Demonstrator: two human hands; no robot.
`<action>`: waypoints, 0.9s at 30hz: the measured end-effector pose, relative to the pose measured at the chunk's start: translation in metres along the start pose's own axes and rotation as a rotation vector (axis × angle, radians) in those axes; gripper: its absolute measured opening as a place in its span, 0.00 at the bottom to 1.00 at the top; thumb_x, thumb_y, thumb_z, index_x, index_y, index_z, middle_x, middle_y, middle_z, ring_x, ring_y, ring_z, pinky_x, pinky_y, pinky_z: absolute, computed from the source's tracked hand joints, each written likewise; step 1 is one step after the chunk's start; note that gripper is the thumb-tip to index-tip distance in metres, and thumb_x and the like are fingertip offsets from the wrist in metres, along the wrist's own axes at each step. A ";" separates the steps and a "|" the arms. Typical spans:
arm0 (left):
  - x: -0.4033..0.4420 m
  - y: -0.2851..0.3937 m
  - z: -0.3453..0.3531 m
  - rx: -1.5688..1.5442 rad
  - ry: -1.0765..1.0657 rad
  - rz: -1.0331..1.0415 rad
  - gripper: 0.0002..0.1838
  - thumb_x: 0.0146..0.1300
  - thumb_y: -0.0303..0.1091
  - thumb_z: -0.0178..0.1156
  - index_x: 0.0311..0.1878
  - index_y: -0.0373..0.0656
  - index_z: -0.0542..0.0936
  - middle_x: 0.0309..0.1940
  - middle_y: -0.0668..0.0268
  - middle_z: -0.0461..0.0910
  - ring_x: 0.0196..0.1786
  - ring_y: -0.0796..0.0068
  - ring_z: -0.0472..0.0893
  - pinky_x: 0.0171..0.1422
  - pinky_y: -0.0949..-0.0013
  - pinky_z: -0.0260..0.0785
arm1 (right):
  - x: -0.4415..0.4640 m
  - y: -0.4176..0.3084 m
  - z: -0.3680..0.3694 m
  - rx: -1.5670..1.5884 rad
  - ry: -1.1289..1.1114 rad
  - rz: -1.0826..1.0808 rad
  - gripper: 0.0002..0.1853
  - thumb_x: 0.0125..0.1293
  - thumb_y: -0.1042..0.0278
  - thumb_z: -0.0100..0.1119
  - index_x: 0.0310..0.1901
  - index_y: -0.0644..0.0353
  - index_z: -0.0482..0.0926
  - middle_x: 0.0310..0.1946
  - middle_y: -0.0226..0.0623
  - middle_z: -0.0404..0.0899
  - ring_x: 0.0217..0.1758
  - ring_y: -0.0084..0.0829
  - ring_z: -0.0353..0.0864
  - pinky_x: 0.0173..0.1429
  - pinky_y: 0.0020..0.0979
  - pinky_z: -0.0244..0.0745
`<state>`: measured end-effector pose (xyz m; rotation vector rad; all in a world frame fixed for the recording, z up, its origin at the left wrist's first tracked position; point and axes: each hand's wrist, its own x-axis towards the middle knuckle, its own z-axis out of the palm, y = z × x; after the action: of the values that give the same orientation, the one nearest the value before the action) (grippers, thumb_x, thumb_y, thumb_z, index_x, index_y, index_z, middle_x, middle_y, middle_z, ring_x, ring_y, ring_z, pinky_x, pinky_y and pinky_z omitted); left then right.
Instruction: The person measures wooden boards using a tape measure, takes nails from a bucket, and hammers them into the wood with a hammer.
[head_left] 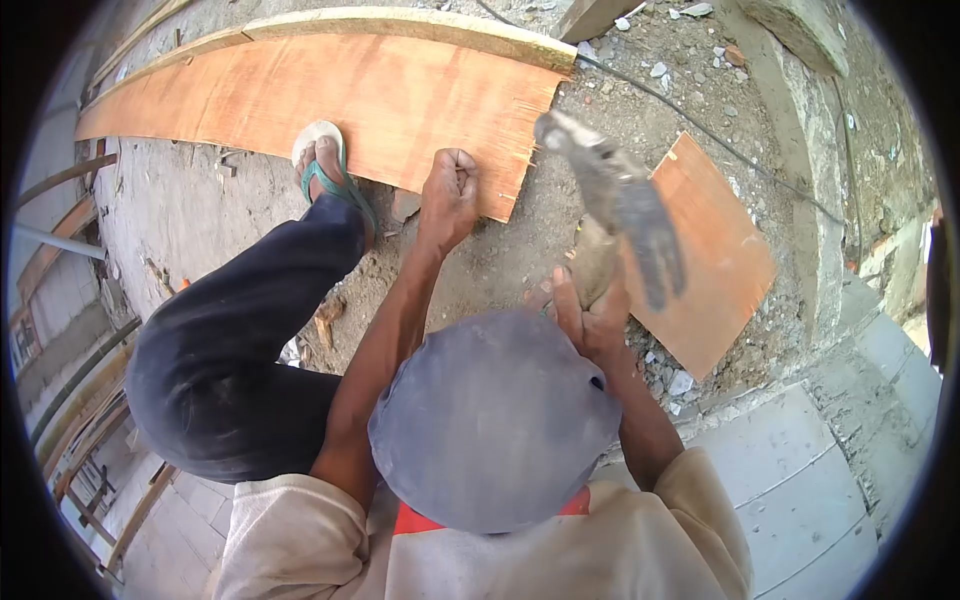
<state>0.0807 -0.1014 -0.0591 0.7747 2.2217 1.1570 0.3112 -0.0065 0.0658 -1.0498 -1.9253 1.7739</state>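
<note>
My right hand [592,318] is wrapped round the handle of a hammer [597,185]. The hammer is raised, and its dark head is smeared by motion. Closed in a pinch, my left hand [452,190] rests at the near edge of a long plywood strip [380,105], close to its splintered right end. Whatever lies between those fingers is too small or hidden to make out. My foot in a green-strapped sandal [325,160] presses on the strip, left of my left hand.
A wooden batten [400,22] runs along the strip's far edge. Right of the hammer lies a loose plywood piece [705,260]. A dark cable [720,135] crosses the rubble-strewn ground. Grey tiles [790,480] lie at lower right, and wooden poles [85,420] stand at left.
</note>
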 end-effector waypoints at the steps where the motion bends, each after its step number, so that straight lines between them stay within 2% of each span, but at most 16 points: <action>1: 0.002 -0.006 0.004 -0.079 0.001 -0.019 0.09 0.74 0.18 0.57 0.52 0.41 0.72 0.31 0.67 0.72 0.33 0.77 0.72 0.42 0.66 0.71 | 0.000 0.046 0.003 -0.295 -0.155 0.079 0.20 0.79 0.59 0.61 0.57 0.70 0.73 0.37 0.66 0.84 0.44 0.65 0.87 0.47 0.55 0.80; 2: 0.001 -0.007 0.006 -0.085 0.009 0.000 0.09 0.74 0.18 0.57 0.52 0.41 0.72 0.31 0.67 0.72 0.33 0.77 0.72 0.42 0.66 0.71 | 0.003 0.068 0.001 -0.592 -0.303 0.161 0.20 0.79 0.57 0.61 0.55 0.70 0.74 0.38 0.66 0.85 0.44 0.66 0.87 0.47 0.55 0.80; 6: 0.000 -0.028 0.006 -0.069 0.021 0.048 0.09 0.73 0.18 0.55 0.52 0.41 0.72 0.36 0.67 0.75 0.35 0.79 0.73 0.44 0.68 0.70 | 0.003 0.043 -0.012 -0.459 -0.306 0.248 0.21 0.80 0.55 0.62 0.54 0.70 0.77 0.40 0.65 0.86 0.44 0.66 0.87 0.48 0.55 0.79; 8: 0.004 -0.024 0.008 -0.182 0.004 -0.028 0.11 0.72 0.18 0.56 0.54 0.39 0.73 0.37 0.70 0.75 0.35 0.80 0.72 0.44 0.70 0.71 | 0.003 0.018 -0.031 -0.333 -0.011 0.256 0.20 0.79 0.56 0.62 0.55 0.69 0.78 0.42 0.66 0.86 0.46 0.67 0.87 0.50 0.57 0.79; 10: 0.005 -0.017 0.012 -0.281 0.062 -0.046 0.13 0.71 0.20 0.58 0.56 0.38 0.74 0.37 0.70 0.75 0.35 0.81 0.72 0.43 0.71 0.70 | -0.012 0.043 -0.063 -0.441 0.198 0.166 0.22 0.78 0.56 0.63 0.59 0.68 0.78 0.43 0.66 0.86 0.46 0.66 0.87 0.50 0.55 0.79; 12: 0.017 0.001 0.003 -0.374 0.138 -0.037 0.15 0.70 0.22 0.60 0.58 0.37 0.74 0.38 0.70 0.76 0.35 0.81 0.72 0.42 0.72 0.70 | -0.020 0.040 -0.096 -0.486 0.376 0.297 0.24 0.77 0.57 0.65 0.63 0.68 0.77 0.44 0.65 0.85 0.48 0.64 0.87 0.52 0.54 0.79; 14: 0.023 0.027 -0.017 -0.696 0.095 -0.411 0.19 0.69 0.28 0.61 0.62 0.34 0.74 0.40 0.69 0.78 0.34 0.82 0.73 0.41 0.74 0.69 | -0.036 0.074 -0.132 -0.744 0.523 0.153 0.25 0.75 0.59 0.66 0.65 0.68 0.76 0.46 0.63 0.85 0.48 0.63 0.87 0.54 0.55 0.80; 16: 0.034 0.017 -0.025 -0.764 0.131 -0.364 0.19 0.69 0.27 0.58 0.62 0.35 0.74 0.42 0.66 0.80 0.36 0.80 0.74 0.42 0.75 0.68 | -0.045 0.103 -0.162 -0.908 0.522 0.372 0.30 0.71 0.63 0.67 0.71 0.67 0.72 0.57 0.64 0.82 0.60 0.60 0.83 0.65 0.56 0.76; 17: 0.040 0.016 -0.029 -0.833 0.115 -0.327 0.19 0.69 0.25 0.55 0.62 0.33 0.74 0.41 0.65 0.81 0.34 0.80 0.74 0.39 0.75 0.67 | -0.045 0.102 -0.159 -0.895 0.505 0.339 0.30 0.71 0.63 0.67 0.71 0.67 0.72 0.57 0.64 0.82 0.60 0.60 0.83 0.65 0.56 0.76; 19: 0.054 0.029 -0.043 -0.839 0.100 -0.271 0.19 0.69 0.22 0.50 0.61 0.31 0.74 0.40 0.64 0.81 0.32 0.80 0.73 0.36 0.75 0.67 | -0.033 0.088 -0.144 -1.193 0.576 0.019 0.31 0.70 0.64 0.68 0.72 0.65 0.72 0.65 0.64 0.77 0.72 0.59 0.76 0.73 0.59 0.69; 20: 0.061 0.039 -0.048 -0.779 0.103 -0.263 0.19 0.68 0.21 0.49 0.61 0.31 0.74 0.39 0.63 0.81 0.32 0.79 0.73 0.35 0.74 0.67 | -0.021 0.080 -0.127 -1.171 0.563 -0.018 0.31 0.70 0.64 0.68 0.72 0.65 0.72 0.65 0.64 0.77 0.72 0.59 0.76 0.73 0.59 0.69; 22: 0.078 0.068 -0.066 -0.709 0.048 -0.229 0.18 0.69 0.20 0.47 0.60 0.31 0.75 0.40 0.62 0.82 0.33 0.78 0.75 0.37 0.73 0.68 | 0.010 0.047 -0.083 -0.937 0.277 -0.220 0.30 0.67 0.61 0.72 0.69 0.60 0.75 0.73 0.55 0.73 0.79 0.56 0.67 0.83 0.59 0.59; 23: 0.089 0.088 -0.077 -0.622 -0.008 -0.202 0.18 0.70 0.21 0.47 0.60 0.31 0.76 0.39 0.62 0.82 0.33 0.77 0.76 0.38 0.72 0.69 | 0.028 0.050 -0.070 -0.921 0.256 -0.265 0.30 0.67 0.61 0.72 0.69 0.60 0.75 0.73 0.55 0.73 0.79 0.56 0.67 0.83 0.59 0.59; 25: 0.116 0.129 -0.113 -0.389 -0.133 -0.128 0.17 0.72 0.21 0.48 0.60 0.30 0.77 0.39 0.61 0.84 0.34 0.74 0.80 0.39 0.71 0.74 | 0.064 0.073 -0.036 -1.102 0.005 -0.429 0.28 0.70 0.55 0.70 0.65 0.61 0.76 0.67 0.58 0.77 0.74 0.56 0.74 0.84 0.55 0.59; 26: 0.134 0.148 -0.136 -0.243 -0.208 -0.085 0.16 0.73 0.22 0.49 0.60 0.29 0.78 0.39 0.61 0.85 0.36 0.72 0.83 0.40 0.69 0.78 | 0.074 0.086 -0.028 -1.099 -0.014 -0.470 0.28 0.70 0.55 0.70 0.65 0.61 0.76 0.67 0.58 0.77 0.74 0.56 0.74 0.84 0.55 0.59; 27: 0.150 0.168 -0.162 -0.107 -0.263 -0.034 0.17 0.74 0.22 0.50 0.61 0.29 0.79 0.42 0.58 0.87 0.39 0.69 0.87 0.43 0.67 0.81 | 0.081 0.105 -0.026 -1.072 -0.076 -0.371 0.27 0.71 0.51 0.68 0.63 0.61 0.76 0.63 0.57 0.79 0.70 0.55 0.76 0.80 0.56 0.63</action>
<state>-0.0908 -0.0080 0.1382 0.7929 1.9346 1.0801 0.3046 0.0636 -0.0490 -0.7695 -2.9333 0.5117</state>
